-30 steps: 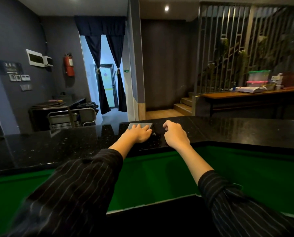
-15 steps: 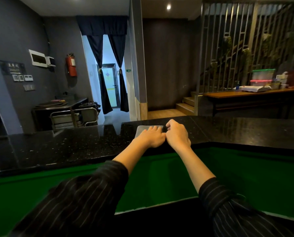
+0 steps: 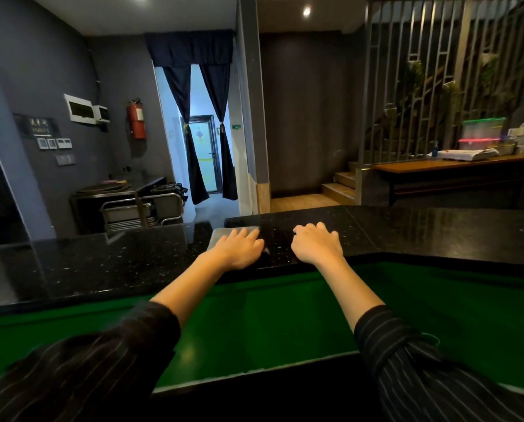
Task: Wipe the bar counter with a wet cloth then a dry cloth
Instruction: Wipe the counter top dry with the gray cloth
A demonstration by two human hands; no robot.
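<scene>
Grey cloth [image 3: 233, 233] is lying near the far edge of the black speckled bar counter [image 3: 102, 269], and I am seeing the left hand [image 3: 239, 249] pressing flat on it, fingers straight. Just right of it, the right hand [image 3: 317, 245] is resting on the counter, fingers curled; I cannot tell whether it is holding anything.
</scene>
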